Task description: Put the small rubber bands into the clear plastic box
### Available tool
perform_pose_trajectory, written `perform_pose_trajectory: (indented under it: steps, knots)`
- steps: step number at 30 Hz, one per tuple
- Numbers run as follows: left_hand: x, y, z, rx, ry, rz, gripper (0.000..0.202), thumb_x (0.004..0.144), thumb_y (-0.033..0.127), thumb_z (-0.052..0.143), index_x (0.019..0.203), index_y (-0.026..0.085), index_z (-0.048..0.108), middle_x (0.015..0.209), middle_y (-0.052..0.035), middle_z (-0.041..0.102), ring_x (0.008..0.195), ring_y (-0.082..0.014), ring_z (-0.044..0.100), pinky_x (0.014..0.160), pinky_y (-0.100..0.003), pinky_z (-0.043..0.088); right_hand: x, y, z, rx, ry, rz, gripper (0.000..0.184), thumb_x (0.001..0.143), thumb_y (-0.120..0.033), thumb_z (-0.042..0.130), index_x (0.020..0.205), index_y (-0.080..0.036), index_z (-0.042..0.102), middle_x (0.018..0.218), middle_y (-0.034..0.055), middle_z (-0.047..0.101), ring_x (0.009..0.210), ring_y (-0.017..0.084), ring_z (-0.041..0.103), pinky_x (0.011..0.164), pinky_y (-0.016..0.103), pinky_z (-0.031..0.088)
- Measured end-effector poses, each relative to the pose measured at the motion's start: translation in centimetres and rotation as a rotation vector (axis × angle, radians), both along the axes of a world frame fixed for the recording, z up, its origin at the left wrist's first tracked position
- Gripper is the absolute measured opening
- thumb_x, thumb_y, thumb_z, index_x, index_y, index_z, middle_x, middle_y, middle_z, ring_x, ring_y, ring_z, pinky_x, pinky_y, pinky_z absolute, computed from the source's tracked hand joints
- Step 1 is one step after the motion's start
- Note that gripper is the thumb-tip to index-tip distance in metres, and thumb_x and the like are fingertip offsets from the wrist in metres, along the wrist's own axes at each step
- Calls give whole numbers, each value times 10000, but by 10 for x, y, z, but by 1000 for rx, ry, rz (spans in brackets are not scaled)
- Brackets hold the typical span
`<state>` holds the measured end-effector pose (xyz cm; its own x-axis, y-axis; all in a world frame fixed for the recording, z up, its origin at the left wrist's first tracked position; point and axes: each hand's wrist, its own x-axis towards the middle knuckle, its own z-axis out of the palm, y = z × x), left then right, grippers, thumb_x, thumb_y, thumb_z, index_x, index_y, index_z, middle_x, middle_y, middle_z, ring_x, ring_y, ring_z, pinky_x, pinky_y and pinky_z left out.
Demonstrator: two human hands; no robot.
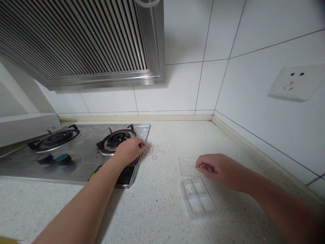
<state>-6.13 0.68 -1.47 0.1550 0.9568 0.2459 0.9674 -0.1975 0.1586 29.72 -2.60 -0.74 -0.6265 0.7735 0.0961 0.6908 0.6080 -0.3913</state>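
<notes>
Small coloured rings (154,157), thin like rubber bands, lie in a loose cluster on the counter beside the stove's right edge. My left hand (130,149) is over the stove edge just left of them, its fingers pinched together; whatever is between the fingertips is too small to make out. A clear plastic box (199,198) with several compartments sits on the counter, its lid (186,166) spread flat behind it. Above the lid's right side is my right hand (209,166), with thumb and fingers closed in a pinch. I cannot see what those fingers hold, if anything.
A steel gas stove (86,161) with two burners and knobs takes up the left. Over it hangs a range hood (101,81). White tiled walls meet at the back right corner, with a power socket (291,83) on the right wall.
</notes>
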Motion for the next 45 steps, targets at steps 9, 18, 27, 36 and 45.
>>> perform_pose_trajectory:
  steps: [9,18,27,36,45]
  knots:
    - [6,5,-12,-15,84,-26,242,889,415,570,937,271,758,1000,-65,693,900,-235,657,706,-294,440,-3,-2,0,-1,-30,3,170,895,-257,530,865,-188,682,728,23,668,639,153,559,590,285,338]
    - [7,8,-17,-24,124,3,188,875,389,593,901,291,751,979,-44,699,889,-229,657,704,-292,439,-4,-4,2,-12,-81,12,196,910,-284,514,892,-188,684,751,25,673,653,154,561,599,278,337]
    - [8,7,-14,-37,135,4,221,873,413,577,903,268,741,972,-52,707,874,-227,657,687,-284,437,-4,-2,1,-26,-90,20,192,909,-279,517,900,-188,686,740,21,670,651,151,560,600,280,338]
    - [12,6,-14,-44,149,44,322,875,497,544,910,254,753,985,-80,707,893,-252,662,697,-300,450,-4,-5,3,-36,-101,14,193,909,-287,518,894,-188,683,745,24,671,654,153,558,601,280,334]
    - [14,8,-14,-71,114,97,265,858,446,569,905,265,756,964,-73,730,875,-255,674,709,-315,471,-8,-6,5,-31,-113,15,184,898,-273,528,908,-188,691,743,28,674,653,158,561,602,285,330]
